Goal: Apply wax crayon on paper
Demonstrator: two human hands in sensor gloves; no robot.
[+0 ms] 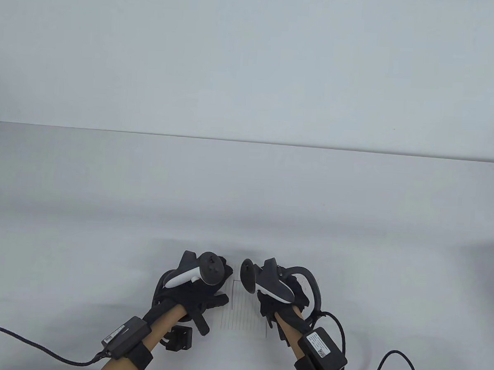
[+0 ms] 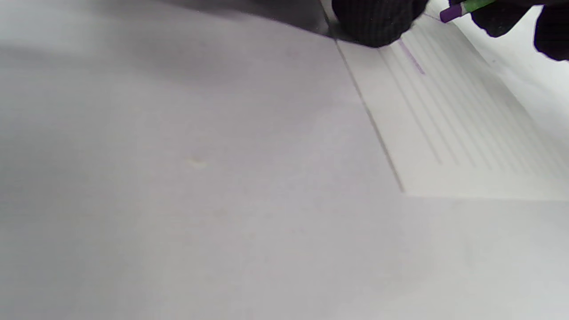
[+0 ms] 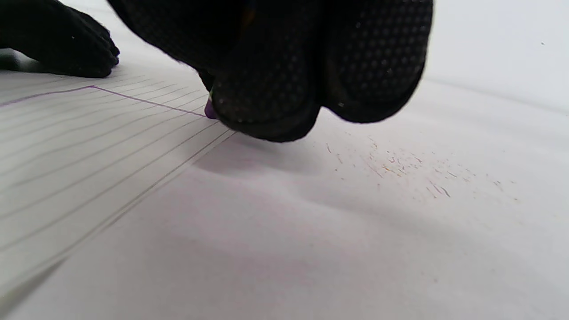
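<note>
While right hand [image 1: 280, 296] grips purple crayon [image 2: 451, 12] | left hand [image 1: 200, 290] flat on paper [image 1: 244, 313] | crumbs [image 3: 400, 166] beside

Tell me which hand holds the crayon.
The right hand: its fingers grip the purple crayon, tip on the lined paper. The left hand only presses the paper flat.

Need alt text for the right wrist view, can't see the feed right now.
The gloved right hand presses a purple crayon tip onto lined paper, at the end of a purple line. Left fingertips rest on the paper's far edge.
</note>
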